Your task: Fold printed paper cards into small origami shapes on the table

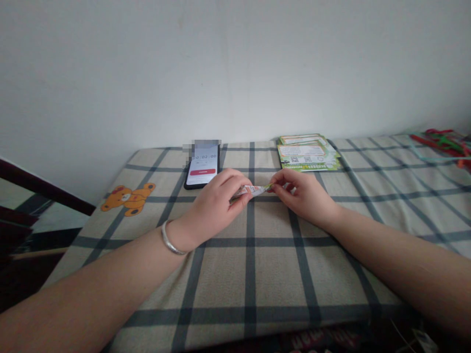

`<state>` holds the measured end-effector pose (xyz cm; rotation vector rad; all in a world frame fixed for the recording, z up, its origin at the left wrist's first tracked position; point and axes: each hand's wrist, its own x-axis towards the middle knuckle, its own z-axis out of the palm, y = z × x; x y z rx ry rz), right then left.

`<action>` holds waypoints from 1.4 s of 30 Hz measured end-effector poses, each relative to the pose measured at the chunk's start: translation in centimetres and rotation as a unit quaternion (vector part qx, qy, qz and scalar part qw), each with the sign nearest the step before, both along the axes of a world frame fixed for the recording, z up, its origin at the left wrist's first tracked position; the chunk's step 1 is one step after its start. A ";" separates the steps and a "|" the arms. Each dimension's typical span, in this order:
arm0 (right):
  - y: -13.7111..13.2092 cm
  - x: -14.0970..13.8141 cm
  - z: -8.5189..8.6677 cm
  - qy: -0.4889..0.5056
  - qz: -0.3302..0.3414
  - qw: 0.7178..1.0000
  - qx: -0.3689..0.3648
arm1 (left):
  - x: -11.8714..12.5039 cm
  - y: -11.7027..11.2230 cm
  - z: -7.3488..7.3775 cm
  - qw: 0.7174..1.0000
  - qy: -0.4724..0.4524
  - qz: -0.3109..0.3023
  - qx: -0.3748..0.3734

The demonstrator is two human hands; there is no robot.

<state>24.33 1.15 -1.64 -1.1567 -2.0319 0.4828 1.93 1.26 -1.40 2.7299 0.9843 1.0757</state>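
Between my two hands is a small folded paper (259,190), printed in white, orange and green like the leaflets behind it. My left hand (225,196), with a silver bangle at its wrist, is closed round the paper's left part and hides some of it. At the paper's narrow right tip, my right hand (302,195) pinches with thumb and forefinger. Both hands are low over the checked tablecloth (272,274). Just behind my right hand lies a stack of printed leaflets (305,153).
A phone (202,164) showing a timer lies behind my left hand. To the left, a brown bear figure (128,198) lies on the cloth. Colourful strands (447,144) are heaped at the far right. A pale wall (235,73) rises along the back edge.
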 end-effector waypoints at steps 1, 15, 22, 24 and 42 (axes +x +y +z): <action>0.1 -0.1 0.0 0.012 0.007 1.000 -0.006 | 0.0 0.0 0.0 1.000 0.003 -0.010 -0.023; -0.3 -0.1 0.1 -0.003 0.041 0.993 0.113 | -0.1 -0.3 -0.7 1.000 0.020 -0.001 0.006; -0.5 0.1 0.6 -0.083 0.041 0.966 0.239 | 0.0 0.0 -0.6 0.998 -0.005 -0.062 0.025; -0.6 0.1 0.7 -0.102 0.023 0.959 0.262 | 0.0 0.0 -0.6 0.997 -0.010 -0.069 0.020; -0.8 0.0 0.8 -0.122 0.021 0.948 0.292 | 0.1 -0.4 -0.2 0.996 -0.015 -0.085 0.017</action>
